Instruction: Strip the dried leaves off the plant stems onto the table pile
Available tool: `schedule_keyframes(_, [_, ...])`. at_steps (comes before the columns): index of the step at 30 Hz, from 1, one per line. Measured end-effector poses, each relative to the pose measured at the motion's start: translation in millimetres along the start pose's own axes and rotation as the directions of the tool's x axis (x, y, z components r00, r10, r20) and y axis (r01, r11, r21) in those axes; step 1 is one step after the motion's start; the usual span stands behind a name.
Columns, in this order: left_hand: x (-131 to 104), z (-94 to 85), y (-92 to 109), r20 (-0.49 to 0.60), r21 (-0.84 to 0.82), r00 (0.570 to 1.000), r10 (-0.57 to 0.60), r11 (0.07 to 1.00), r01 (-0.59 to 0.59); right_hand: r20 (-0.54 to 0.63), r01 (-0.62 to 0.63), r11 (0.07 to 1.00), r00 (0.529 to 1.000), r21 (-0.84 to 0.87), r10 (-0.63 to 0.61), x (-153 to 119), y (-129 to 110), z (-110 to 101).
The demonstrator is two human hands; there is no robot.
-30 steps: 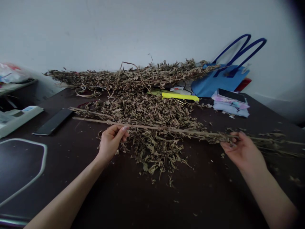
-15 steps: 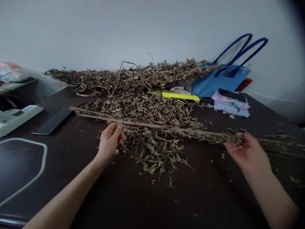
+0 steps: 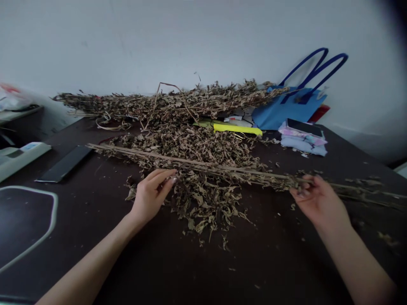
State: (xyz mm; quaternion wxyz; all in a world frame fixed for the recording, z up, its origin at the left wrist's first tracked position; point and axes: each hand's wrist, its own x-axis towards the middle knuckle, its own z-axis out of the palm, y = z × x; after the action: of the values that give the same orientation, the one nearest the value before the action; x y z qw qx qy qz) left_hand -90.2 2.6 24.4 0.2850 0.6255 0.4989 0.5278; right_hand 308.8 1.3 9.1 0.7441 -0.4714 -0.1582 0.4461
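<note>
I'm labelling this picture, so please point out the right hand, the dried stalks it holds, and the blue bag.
Right hand (image 3: 321,204): head view, middle of the hand.
Dried stalks (image 3: 203,164): head view, middle stretch.
Blue bag (image 3: 286,113): head view, panel below the handles.

Bare hands (image 3: 151,197), slim forearms (image 3: 111,239) uncovered to frame edge; fingernails (image 3: 174,180) glossy, pale, lightly shining.
</note>
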Motion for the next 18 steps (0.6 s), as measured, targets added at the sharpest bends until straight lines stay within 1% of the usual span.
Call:
schedule_keyframes(2, [-2.9, 3.1, 5.4, -0.005, 0.004, 0.998, 0.059, 0.998, -0.059, 0.071, -0.036, 0.999, 0.997, -0.026, 0.038, -3.5, 3.0, 2.1])
schedule_keyframes(3, [-4.0, 4.1, 6.9, -0.001, 0.009, 0.998, 0.067, 0.998, -0.067, 0.108, -0.051, 0.998, 0.993, -0.036, 0.055, -5.7, 4.2, 3.6])
schedule_keyframes(5, [-5.9, 5.5, 7.5, 0.023, 0.033, 0.999, 0.043, 0.999, -0.044, 0.156, -0.055, 0.998, 0.986, -0.041, 0.061, -10.4, 6.3, 6.9])
schedule_keyframes(7, [-7.5, 6.8, 6.0, 0.060, 0.024, 0.998, -0.034, 0.999, 0.033, 0.196, -0.059, 0.997, 0.978, -0.046, 0.067, -15.0, 8.4, 9.9])
schedule_keyframes(9, [-7.9, 8.8, 4.3, 0.096, -0.074, 0.984, -0.148, 0.985, 0.156, 0.222, -0.059, 0.997, 0.973, -0.048, 0.068, -18.9, 10.9, 12.0])
schedule_keyframes(11, [-6.5, 11.5, 3.8, 0.118, -0.224, 0.961, -0.251, 0.936, 0.272, 0.259, -0.053, 0.997, 0.964, -0.055, 0.065, -21.8, 13.8, 13.2])
schedule_keyframes(12, [-5.0, 13.1, 4.1, 0.120, -0.295, 0.952, -0.282, 0.905, 0.305, 0.284, -0.049, 0.997, 0.957, -0.061, 0.064, -22.8, 15.4, 13.5])
schedule_keyframes(15, [1.0, 18.4, 7.0, 0.096, -0.459, 0.946, -0.310, 0.830, 0.318, 0.362, -0.048, 0.995, 0.929, -0.082, 0.075, -24.3, 19.1, 14.4])
schedule_keyframes(18, [6.7, 23.6, 11.9, 0.110, -0.573, 0.937, -0.332, 0.749, 0.333, 0.389, -0.034, 0.997, 0.919, -0.072, 0.059, -24.8, 19.4, 17.5])
